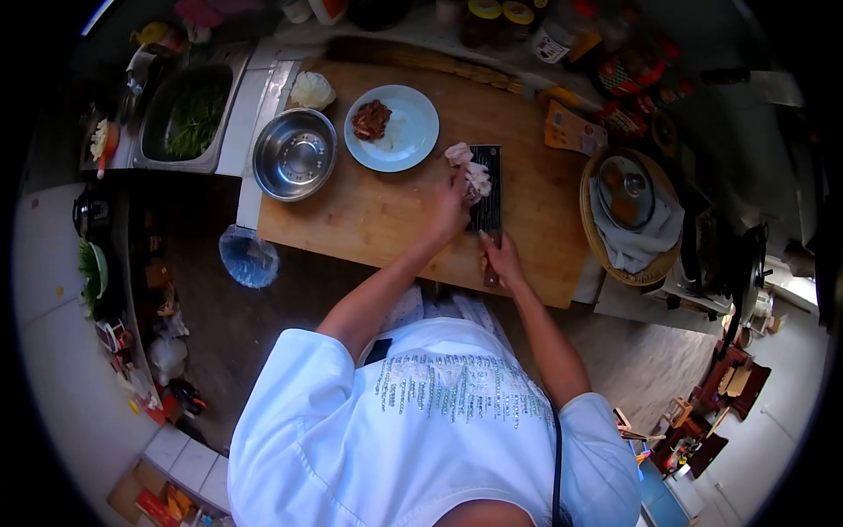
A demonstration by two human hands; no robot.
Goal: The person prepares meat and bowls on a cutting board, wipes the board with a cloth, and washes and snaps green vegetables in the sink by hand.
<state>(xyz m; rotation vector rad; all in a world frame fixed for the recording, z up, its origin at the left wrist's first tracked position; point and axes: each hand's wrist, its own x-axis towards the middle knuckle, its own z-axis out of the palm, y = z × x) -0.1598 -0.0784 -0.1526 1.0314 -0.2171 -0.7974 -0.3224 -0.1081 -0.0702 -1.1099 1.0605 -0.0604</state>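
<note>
My right hand (502,258) is closed around the handle of a cleaver (489,211), whose broad dark blade lies over the wooden cutting board (378,228) and points away from me. Pale pink raw meat (477,179) sits in a small heap against the blade's left side, partly over it. Against that heap, my left hand (451,207) has its fingers curled onto the meat; the fingertips are partly hidden. Beyond it to the left, a light blue plate (413,132) carries a pile of dark reddish meat (371,120).
A steel bowl (295,156) and a pale cabbage-like vegetable (313,90) stand at the board's left. Leafy greens (195,123) lie in the sink (230,105). At right are a basket (587,206) with a lidded glass bowl and cloth, and a packet (572,132). Jars line the back.
</note>
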